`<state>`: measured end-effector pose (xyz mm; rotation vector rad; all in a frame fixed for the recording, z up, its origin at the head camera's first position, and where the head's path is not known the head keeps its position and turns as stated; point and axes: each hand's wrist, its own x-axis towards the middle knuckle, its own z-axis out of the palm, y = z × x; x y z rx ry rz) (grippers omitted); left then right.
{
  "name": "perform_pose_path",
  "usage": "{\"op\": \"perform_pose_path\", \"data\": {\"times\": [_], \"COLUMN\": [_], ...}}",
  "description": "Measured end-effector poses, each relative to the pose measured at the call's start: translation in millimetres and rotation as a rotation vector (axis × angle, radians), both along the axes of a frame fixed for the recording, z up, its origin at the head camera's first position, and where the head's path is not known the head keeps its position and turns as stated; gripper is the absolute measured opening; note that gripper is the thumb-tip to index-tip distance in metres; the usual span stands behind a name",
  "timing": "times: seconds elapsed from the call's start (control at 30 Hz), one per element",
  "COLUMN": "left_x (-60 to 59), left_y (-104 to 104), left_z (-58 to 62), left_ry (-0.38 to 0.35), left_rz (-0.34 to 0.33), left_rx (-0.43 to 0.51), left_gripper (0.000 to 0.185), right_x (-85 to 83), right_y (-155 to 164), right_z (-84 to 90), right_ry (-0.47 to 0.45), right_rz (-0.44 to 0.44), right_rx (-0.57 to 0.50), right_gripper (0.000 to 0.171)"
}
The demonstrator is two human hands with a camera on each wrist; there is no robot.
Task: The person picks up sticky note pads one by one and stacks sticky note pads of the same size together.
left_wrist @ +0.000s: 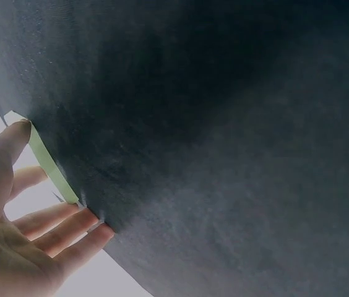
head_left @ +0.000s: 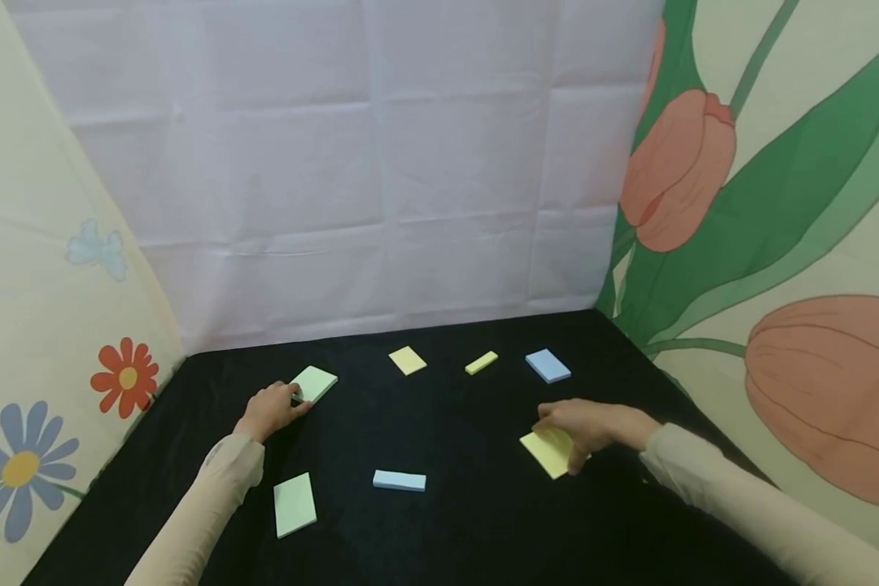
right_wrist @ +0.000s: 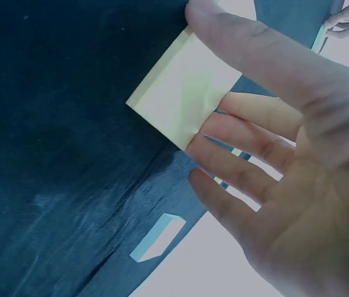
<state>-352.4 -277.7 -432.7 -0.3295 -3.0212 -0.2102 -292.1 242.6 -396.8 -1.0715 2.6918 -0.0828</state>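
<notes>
At the left side of the black cloth, my left hand (head_left: 269, 412) holds a light green sticky note pad (head_left: 317, 382). The left wrist view shows the thumb at one end of that green pad's edge (left_wrist: 51, 166) and fingers near the other end. Over on the right, my right hand (head_left: 582, 422) grips a yellow sticky note pad (head_left: 549, 452) between thumb and fingers by its opposite edges. In the right wrist view this yellow pad (right_wrist: 177, 93) is held flat-faced toward the palm; whether it touches the cloth I cannot tell.
On the black cloth (head_left: 469, 537) lie another green pad (head_left: 295, 505), a narrow blue pad (head_left: 400, 481), a yellow pad (head_left: 408, 360), a narrow yellow pad (head_left: 481, 363) and a blue pad (head_left: 548, 366). A white curtain (head_left: 352, 179) hangs behind, with patterned cloths at both sides.
</notes>
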Motion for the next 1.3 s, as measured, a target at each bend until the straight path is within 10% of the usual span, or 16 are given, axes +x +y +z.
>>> {"op": "perform_pose_path", "data": {"times": [1.3], "left_x": [1.6], "left_y": [2.3], "left_z": [0.0], "left_ry": [0.02], "left_rz": [-0.013], "left_rx": [0.011], "left_gripper": [0.035], "right_x": [-2.9], "right_y": [-3.1], "right_z": [-4.8], "right_ry": [0.068], "right_rz": [0.009], "right_rx": [0.099], "right_gripper": [0.05]}}
